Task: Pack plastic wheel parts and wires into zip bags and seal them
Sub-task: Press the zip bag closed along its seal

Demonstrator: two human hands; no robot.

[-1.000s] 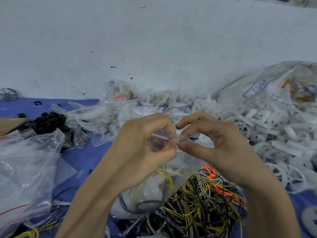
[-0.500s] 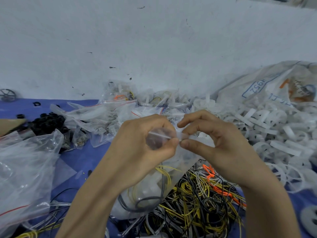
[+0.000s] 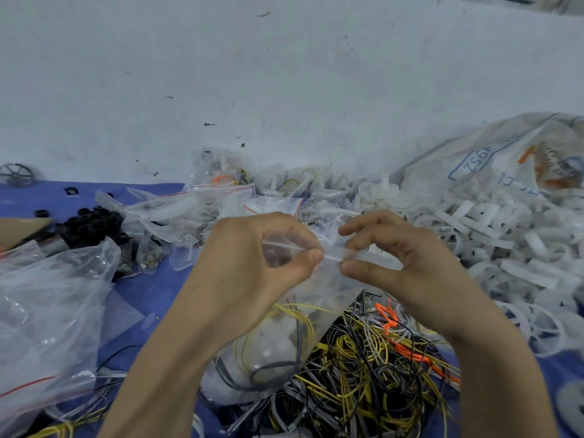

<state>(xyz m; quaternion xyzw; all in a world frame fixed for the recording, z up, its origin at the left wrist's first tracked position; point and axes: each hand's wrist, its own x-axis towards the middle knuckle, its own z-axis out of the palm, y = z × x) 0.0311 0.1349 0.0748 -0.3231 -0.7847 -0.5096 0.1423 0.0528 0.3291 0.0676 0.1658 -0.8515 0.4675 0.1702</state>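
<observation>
Dead centre of the frame, you've got the zip bag [image 3: 271,355] held up over the wire pile [image 3: 363,384], with wires and white wheel bits already inside. Your left grip [image 3: 252,273] is pinching the zip strip near its left end, and your right grip [image 3: 401,270] is pinching it just beside that. Looks like the sealing step to me. Next you'd want to run the right pinch along the strip toward the far end, pressing firmly so no gap's left.

Both hands pinch the top strip of a clear plastic zip bag [image 3: 278,346]: left hand [image 3: 252,267], right hand [image 3: 398,263]. Yellow and black wires and white parts fill it, above a tangled multicoloured wire pile [image 3: 373,371].
</observation>
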